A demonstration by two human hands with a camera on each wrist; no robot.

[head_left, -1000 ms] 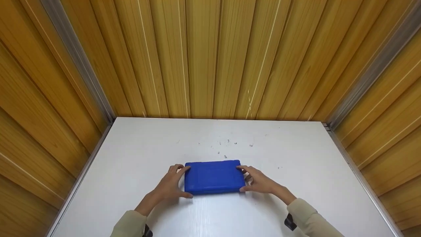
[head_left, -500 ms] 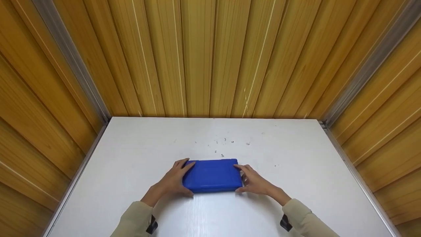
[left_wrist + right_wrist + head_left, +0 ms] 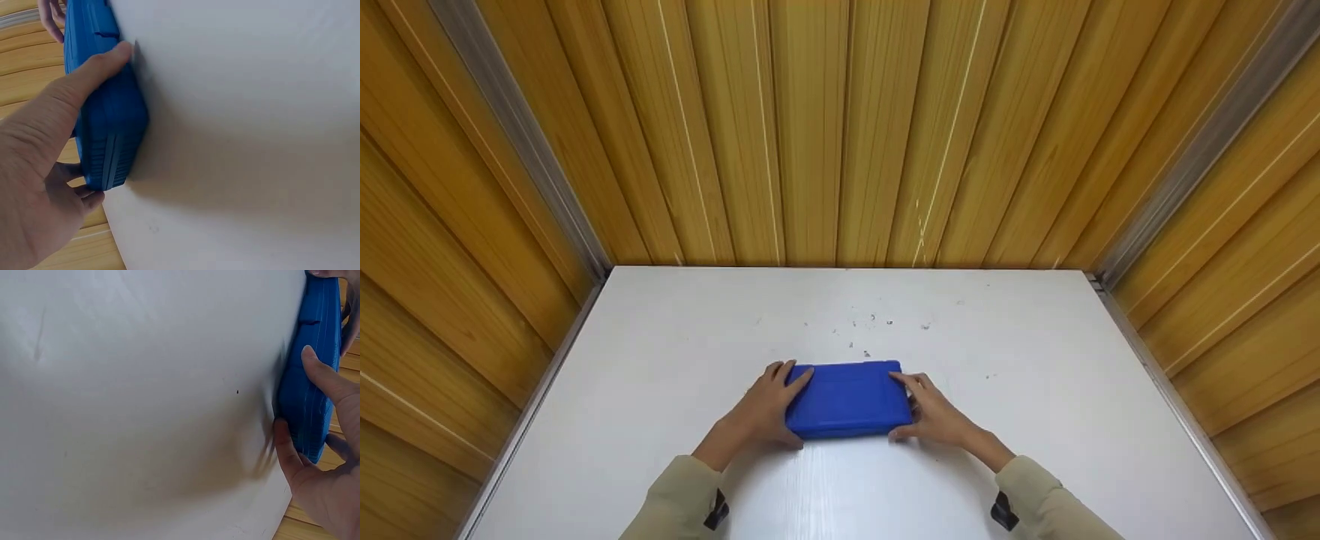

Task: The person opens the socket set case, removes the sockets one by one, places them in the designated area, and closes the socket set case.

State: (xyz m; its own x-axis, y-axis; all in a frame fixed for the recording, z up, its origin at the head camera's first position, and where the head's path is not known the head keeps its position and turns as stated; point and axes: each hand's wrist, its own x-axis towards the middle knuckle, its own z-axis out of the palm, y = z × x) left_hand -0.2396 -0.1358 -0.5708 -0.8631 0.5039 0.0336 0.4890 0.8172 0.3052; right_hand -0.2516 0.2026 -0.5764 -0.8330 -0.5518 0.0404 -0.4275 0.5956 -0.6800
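Observation:
A closed blue plastic case (image 3: 847, 401) lies flat on the white table, with both hands at its short ends. My left hand (image 3: 761, 405) grips the left end, its thumb along the near side and its fingers over the top and far corner. At the right end, my right hand (image 3: 937, 416) holds the case between the thumb at the near edge and the fingers on the top and side. In the left wrist view the case (image 3: 109, 118) shows a ribbed end beside the palm. The right wrist view shows the thumb on the near side of the case (image 3: 306, 394).
The white table (image 3: 660, 322) bears several small dark scuff marks beyond the case. Wood-patterned panels (image 3: 840, 135) rise behind it and on both sides, with grey metal strips at the corners.
The left hand has moved inward over the case's left end, its fingers reaching farther over the top. The right hand has shifted its fingers and thumb slightly inward. The case lies about where it was.

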